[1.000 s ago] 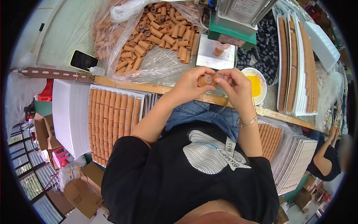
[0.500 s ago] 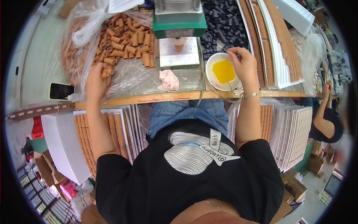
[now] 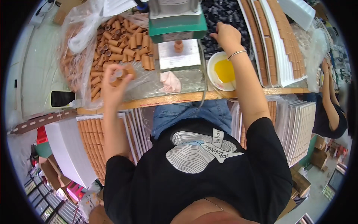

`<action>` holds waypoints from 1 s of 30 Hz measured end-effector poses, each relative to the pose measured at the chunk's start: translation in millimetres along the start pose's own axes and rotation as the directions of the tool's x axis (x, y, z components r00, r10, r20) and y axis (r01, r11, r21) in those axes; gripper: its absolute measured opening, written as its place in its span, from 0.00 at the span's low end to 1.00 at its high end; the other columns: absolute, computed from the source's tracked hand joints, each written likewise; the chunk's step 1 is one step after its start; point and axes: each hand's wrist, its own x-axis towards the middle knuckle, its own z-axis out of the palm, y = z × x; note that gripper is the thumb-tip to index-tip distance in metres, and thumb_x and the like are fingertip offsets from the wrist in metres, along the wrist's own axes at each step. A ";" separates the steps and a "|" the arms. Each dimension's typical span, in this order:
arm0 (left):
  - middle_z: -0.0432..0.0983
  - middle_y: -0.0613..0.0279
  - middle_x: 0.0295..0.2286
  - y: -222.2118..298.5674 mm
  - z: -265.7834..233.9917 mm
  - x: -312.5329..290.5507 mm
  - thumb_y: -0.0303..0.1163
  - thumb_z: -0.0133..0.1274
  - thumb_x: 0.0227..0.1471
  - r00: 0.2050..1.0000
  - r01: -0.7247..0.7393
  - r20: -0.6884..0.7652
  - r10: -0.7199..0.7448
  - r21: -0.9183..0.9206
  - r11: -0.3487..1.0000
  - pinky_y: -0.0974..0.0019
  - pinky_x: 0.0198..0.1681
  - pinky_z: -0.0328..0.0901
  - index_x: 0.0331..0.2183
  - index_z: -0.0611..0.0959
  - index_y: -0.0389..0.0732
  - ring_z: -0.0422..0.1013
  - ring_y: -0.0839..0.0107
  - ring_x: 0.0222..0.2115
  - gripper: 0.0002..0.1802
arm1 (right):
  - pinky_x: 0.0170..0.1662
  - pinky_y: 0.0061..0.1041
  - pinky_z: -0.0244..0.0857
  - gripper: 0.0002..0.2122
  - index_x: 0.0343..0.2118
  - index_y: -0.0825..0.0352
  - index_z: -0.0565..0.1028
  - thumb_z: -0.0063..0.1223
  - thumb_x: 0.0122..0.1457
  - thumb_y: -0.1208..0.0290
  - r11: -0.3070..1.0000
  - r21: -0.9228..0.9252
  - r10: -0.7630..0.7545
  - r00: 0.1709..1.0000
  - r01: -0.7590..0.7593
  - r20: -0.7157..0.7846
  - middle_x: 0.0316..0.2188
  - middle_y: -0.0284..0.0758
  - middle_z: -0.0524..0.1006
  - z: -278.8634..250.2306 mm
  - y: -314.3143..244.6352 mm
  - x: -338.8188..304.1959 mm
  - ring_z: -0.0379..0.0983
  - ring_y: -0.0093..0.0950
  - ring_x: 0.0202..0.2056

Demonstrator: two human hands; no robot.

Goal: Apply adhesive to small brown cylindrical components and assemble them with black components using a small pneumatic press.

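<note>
My left hand (image 3: pixel 116 83) is closed around a few short brown tubes (image 3: pixel 119 73), held up just in front of a large heap of similar tubes (image 3: pixel 121 43). Over the pile of small black plastic fittings (image 3: pixel 235 20) is my right hand (image 3: pixel 228 35), its thumb and forefinger apart; nothing shows between them. Between my hands stands a green and grey press (image 3: pixel 178 28). On its metal plate (image 3: pixel 169 59) a brown ringed piece (image 3: pixel 178 46) stands upright under the press head. A white bowl (image 3: pixel 211 76) of yellow liquid (image 3: pixel 224 71) sits below my right wrist.
A crumpled pink cloth (image 3: pixel 170 82) lies before the press, beside a cable (image 3: pixel 204 84). A phone (image 3: pixel 62 99) rests at the left. Trays of brown tubes (image 3: pixel 285 48) line the right side; more stacked trays (image 3: pixel 93 145) stand below the table edge. Another person's arm (image 3: pixel 326 87) shows far right.
My left hand has lifted tubes off the heap and moved right. My right hand has gone from the bowl's rim up to the black fittings, and its pinch has opened.
</note>
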 end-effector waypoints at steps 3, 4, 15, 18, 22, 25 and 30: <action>0.72 0.62 0.40 18.8 46.6 -16.1 0.23 0.57 0.51 0.955 0.292 0.219 -0.201 -0.819 0.494 0.69 0.40 0.70 0.43 0.72 0.41 0.72 0.69 0.41 0.17 | 0.36 0.38 0.69 0.11 0.34 0.62 0.74 0.60 0.52 0.63 1.000 -0.005 0.026 0.998 -0.025 0.051 0.31 0.40 0.80 -0.3 2.9 1.5 0.76 0.40 0.35; 0.72 0.59 0.43 22.8 59.1 -21.9 0.24 0.55 0.53 0.937 0.328 0.280 -0.208 -0.911 0.249 0.69 0.41 0.71 0.48 0.70 0.40 0.72 0.67 0.43 0.20 | 0.36 0.38 0.69 0.11 0.34 0.62 0.74 0.60 0.52 0.63 1.000 -0.006 0.024 0.998 -0.023 0.056 0.31 0.40 0.80 -5.0 2.1 -3.5 0.76 0.40 0.35; 0.68 0.55 0.52 54.5 111.3 -36.1 0.27 0.48 0.59 0.643 0.471 0.755 -0.128 -0.522 -0.711 0.69 0.39 0.71 0.56 0.65 0.39 0.69 0.63 0.49 0.24 | 0.38 0.26 0.65 0.07 0.38 0.66 0.77 0.45 0.61 0.76 0.711 0.703 0.093 0.992 -0.006 -0.086 0.29 0.40 0.75 -48.7 49.3 -129.5 0.71 0.31 0.33; 0.68 0.57 0.51 59.2 123.6 -41.1 0.27 0.49 0.58 0.602 0.500 0.769 -0.216 -0.574 -0.649 0.71 0.36 0.70 0.55 0.66 0.39 0.70 0.64 0.47 0.23 | 0.34 0.14 0.64 0.02 0.36 0.69 0.72 0.48 0.62 0.79 0.460 0.886 0.164 0.986 -0.061 -0.017 0.28 0.27 0.71 -38.8 51.4 -164.5 0.68 0.14 0.29; 0.69 0.60 0.50 67.8 141.0 -46.3 0.26 0.50 0.56 0.580 0.538 0.783 -0.223 -0.574 -0.617 0.73 0.33 0.69 0.53 0.67 0.40 0.70 0.65 0.45 0.23 | 0.31 0.16 0.64 0.01 0.32 0.70 0.73 0.52 0.59 0.79 0.518 0.855 0.173 0.982 -0.023 -0.078 0.26 0.28 0.72 -38.3 37.7 -180.4 0.69 0.16 0.27; 0.70 0.61 0.49 71.3 145.4 -46.8 0.26 0.50 0.56 0.594 0.533 0.765 -0.248 -0.606 -0.591 0.74 0.33 0.69 0.53 0.67 0.41 0.70 0.66 0.44 0.23 | 0.27 0.22 0.64 0.04 0.28 0.67 0.76 0.60 0.53 0.75 0.777 0.626 0.139 0.951 0.069 -0.276 0.24 0.33 0.72 -49.5 34.6 -172.3 0.70 0.25 0.23; 0.70 0.61 0.49 67.8 136.3 -44.4 0.26 0.50 0.56 0.627 0.481 0.721 -0.293 -0.655 -0.583 0.74 0.33 0.69 0.53 0.67 0.41 0.70 0.66 0.44 0.23 | 0.29 0.24 0.64 0.06 0.27 0.64 0.80 0.64 0.50 0.68 0.869 0.494 0.136 0.976 -0.034 -0.173 0.24 0.34 0.72 -44.4 27.5 -167.4 0.71 0.28 0.25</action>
